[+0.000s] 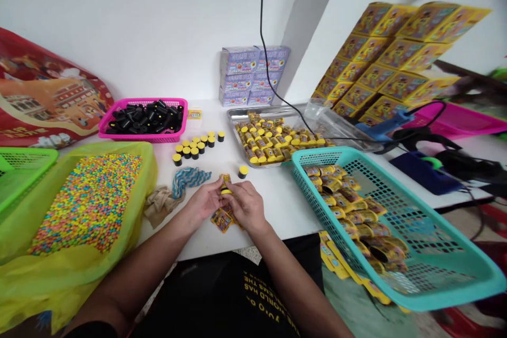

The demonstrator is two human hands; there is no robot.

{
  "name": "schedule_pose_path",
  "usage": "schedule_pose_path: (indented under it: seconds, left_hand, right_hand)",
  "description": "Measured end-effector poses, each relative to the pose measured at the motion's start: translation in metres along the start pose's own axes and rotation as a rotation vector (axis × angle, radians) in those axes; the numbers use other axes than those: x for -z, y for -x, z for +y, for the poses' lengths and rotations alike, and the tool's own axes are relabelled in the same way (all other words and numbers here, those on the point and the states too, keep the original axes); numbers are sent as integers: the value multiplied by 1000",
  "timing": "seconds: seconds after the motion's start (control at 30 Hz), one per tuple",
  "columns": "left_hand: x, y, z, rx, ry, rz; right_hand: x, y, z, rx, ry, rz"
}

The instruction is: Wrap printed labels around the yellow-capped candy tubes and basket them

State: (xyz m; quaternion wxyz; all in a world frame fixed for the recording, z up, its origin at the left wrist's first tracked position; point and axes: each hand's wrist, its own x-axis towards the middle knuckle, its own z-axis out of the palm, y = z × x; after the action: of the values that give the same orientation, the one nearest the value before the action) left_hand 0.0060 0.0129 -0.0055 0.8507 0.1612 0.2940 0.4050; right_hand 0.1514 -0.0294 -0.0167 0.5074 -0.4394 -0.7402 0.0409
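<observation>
Black shirt up close, and left of the teal basket, left hand and right hand pinch a yellow-and-black tub; printed pieces lie left too!

Held tub ylw/blk; cloth blue w/ pale stripes.

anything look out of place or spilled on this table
No spill shows. One yellow-topped jar stands alone just beyond the right hand, odd because most sit in a cluster. The striped cloth also lies bunched up, though that may be deliberate.
</observation>
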Motion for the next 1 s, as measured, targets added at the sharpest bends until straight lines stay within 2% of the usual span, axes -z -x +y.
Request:
schedule_pose_path:
  seconds: [0.17, 0.33, 0.53, 0.67, 0.8, 1.0]
  left_hand:
    - [-3, 2, -1, -7, -32, 15]
    - [-5, 2, 0, -9, -35, 41]
    - [-4, 3, -2, 2, -45, 39]
    - [-1, 1, -2, 5, -69, 43]
    - [1, 0, 0, 28, -99, 40]
    - [-4, 3, 1, 32, -89, 40]
  right_hand:
    - [0, 1, -2, -102, -31, 49]
    - [-2, 2, 0, -85, -35, 40]
    - [-4, 3, -4, -185, -114, 82]
    - [-2, 5, -1, -93, -60, 86]
    - [1, 6, 1, -17, 62, 20]
    - [0, 7, -1, -84, -19, 51]
